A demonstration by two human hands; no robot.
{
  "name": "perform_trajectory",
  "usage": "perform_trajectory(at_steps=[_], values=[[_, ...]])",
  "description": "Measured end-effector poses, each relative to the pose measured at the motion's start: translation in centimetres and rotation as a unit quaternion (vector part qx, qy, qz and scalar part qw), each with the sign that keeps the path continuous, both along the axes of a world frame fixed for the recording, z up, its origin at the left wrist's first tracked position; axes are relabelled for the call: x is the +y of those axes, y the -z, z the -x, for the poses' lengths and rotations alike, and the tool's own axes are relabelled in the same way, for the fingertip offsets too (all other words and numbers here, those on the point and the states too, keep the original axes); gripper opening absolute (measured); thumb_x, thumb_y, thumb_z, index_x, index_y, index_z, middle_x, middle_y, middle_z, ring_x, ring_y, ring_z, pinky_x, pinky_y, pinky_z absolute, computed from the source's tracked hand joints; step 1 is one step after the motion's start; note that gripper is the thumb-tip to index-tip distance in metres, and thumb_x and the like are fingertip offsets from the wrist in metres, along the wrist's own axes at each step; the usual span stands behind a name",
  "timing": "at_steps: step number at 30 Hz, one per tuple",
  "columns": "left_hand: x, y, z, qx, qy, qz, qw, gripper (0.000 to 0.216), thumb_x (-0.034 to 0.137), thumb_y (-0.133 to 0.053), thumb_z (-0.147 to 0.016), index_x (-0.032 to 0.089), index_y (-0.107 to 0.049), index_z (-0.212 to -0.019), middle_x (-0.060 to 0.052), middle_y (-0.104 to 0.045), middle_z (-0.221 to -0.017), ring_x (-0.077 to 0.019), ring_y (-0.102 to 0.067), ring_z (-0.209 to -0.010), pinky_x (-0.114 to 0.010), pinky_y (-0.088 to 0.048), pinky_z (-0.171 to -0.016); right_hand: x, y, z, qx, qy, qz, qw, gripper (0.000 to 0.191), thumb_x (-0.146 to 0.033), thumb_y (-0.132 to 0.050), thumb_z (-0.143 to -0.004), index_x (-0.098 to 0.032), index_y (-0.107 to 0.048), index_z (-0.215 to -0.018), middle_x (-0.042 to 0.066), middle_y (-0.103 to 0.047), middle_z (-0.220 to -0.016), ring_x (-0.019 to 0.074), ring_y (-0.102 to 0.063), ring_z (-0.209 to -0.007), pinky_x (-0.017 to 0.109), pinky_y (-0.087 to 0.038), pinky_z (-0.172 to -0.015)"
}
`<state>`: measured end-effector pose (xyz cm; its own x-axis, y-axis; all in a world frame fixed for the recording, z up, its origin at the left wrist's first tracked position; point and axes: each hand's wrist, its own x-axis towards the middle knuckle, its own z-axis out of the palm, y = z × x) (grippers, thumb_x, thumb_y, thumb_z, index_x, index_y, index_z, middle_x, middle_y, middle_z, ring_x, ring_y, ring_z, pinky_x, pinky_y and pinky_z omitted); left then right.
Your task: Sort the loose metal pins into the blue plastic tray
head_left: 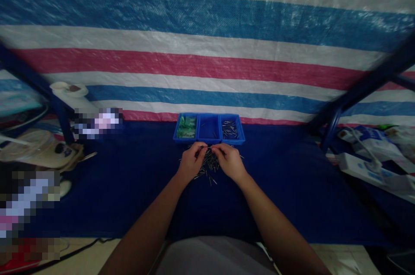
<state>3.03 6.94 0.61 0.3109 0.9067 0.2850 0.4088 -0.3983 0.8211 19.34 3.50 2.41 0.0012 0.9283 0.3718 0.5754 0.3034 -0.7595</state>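
Observation:
Between the fingertips of both hands is a thin metal pin [209, 147], too small to make out closely. My left hand [190, 163] pinches one end of it, and my right hand [232, 163] pinches the other. Just below the fingers, a loose pile of similar slim metal pins [211, 163] lies on the dark blue surface, partly hidden by the hands. Right behind the hands stands a blue tray [209, 141] with three compartments. Small green packets [187, 127] fill the left one, a few pins lie in the middle one, and several pins [229, 129] lie in the right one.
Dark blue metal bars [359, 82] slant up on both sides. A white power strip [363, 169] with a plug lies at the right. A lidded plastic cup [32, 147] and a white container [73, 95] stand at the left. Striped sheeting [207, 63] hangs behind.

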Motion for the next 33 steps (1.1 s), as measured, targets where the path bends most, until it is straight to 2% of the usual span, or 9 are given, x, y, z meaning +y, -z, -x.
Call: perform_trajectory(at_steps=[5,8,11,15,21,28,33], values=[[0.03,-0.21,0.07,0.005,0.007,-0.011,1.0,0.02,0.033,-0.045,-0.091,0.019,-0.06,-0.093,0.002,-0.06,-0.067,-0.0105,-0.056,-0.059,-0.022,-0.041,-0.058,-0.06,-0.01,0.13,0.008,-0.002,-0.013,1.0,0.018,-0.023,-0.053,-0.089,-0.02,-0.069,-0.095,0.006,-0.071,-0.089,0.0189,-0.066,-0.082,0.03,-0.05,-0.077],[0.06,-0.28,0.14,0.024,0.009,-0.009,1.0,0.024,0.034,-0.041,-0.093,0.018,-0.057,-0.086,0.003,-0.058,-0.064,-0.0103,-0.055,-0.058,-0.022,-0.04,-0.059,-0.13,-0.02,0.22,0.015,-0.004,-0.025,1.0,0.019,-0.023,-0.054,-0.088,-0.02,-0.069,-0.099,0.006,-0.07,-0.09,0.0184,-0.065,-0.08,0.029,-0.051,-0.073],[0.06,-0.23,0.12,0.04,0.012,-0.009,0.999,0.029,0.036,-0.037,-0.094,0.018,-0.056,-0.081,0.003,-0.057,-0.061,-0.0107,-0.054,-0.057,-0.022,-0.04,-0.059,-0.12,0.04,0.26,0.014,-0.004,-0.041,0.999,0.019,-0.022,-0.053,-0.089,-0.021,-0.07,-0.099,0.006,-0.07,-0.092,0.0188,-0.065,-0.085,0.031,-0.051,-0.077],[0.02,-0.22,0.03,0.033,0.017,-0.007,0.999,0.029,0.036,-0.039,-0.094,0.018,-0.058,-0.083,0.003,-0.058,-0.062,-0.0106,-0.055,-0.058,-0.022,-0.041,-0.06,0.02,0.24,0.24,0.022,0.009,-0.062,0.998,0.018,-0.022,-0.053,-0.089,-0.022,-0.07,-0.095,0.006,-0.071,-0.091,0.0196,-0.065,-0.087,0.033,-0.051,-0.081],[-0.05,-0.05,-0.03,-0.002,0.009,-0.006,1.0,0.023,0.035,-0.047,-0.09,0.019,-0.06,-0.1,0.003,-0.059,-0.064,-0.0099,-0.054,-0.054,-0.021,-0.04,-0.054,0.07,0.25,0.19,0.031,0.022,-0.062,0.997,0.018,-0.022,-0.053,-0.089,-0.021,-0.07,-0.095,0.006,-0.071,-0.089,0.0192,-0.065,-0.084,0.032,-0.051,-0.077],[0.24,0.21,0.15,0.022,-0.011,-0.029,0.999,0.023,0.033,-0.044,-0.092,0.018,-0.061,-0.09,0.002,-0.062,-0.067,-0.0106,-0.057,-0.06,-0.021,-0.042,-0.06,-0.08,0.01,0.32,0.032,0.013,-0.057,0.998,0.016,-0.021,-0.055,-0.088,-0.02,-0.07,-0.094,0.006,-0.071,-0.088,0.019,-0.065,-0.083,0.032,-0.05,-0.077],[0.2,0.12,0.17,0.031,-0.008,-0.021,0.999,0.029,0.037,-0.042,-0.093,0.017,-0.061,-0.085,0.001,-0.061,-0.065,-0.0108,-0.056,-0.059,-0.021,-0.04,-0.058,-0.06,0.04,0.28,0.029,0.017,-0.051,0.998,0.015,-0.022,-0.056,-0.087,-0.021,-0.07,-0.093,0.006,-0.071,-0.089,0.0192,-0.064,-0.083,0.032,-0.05,-0.076]])
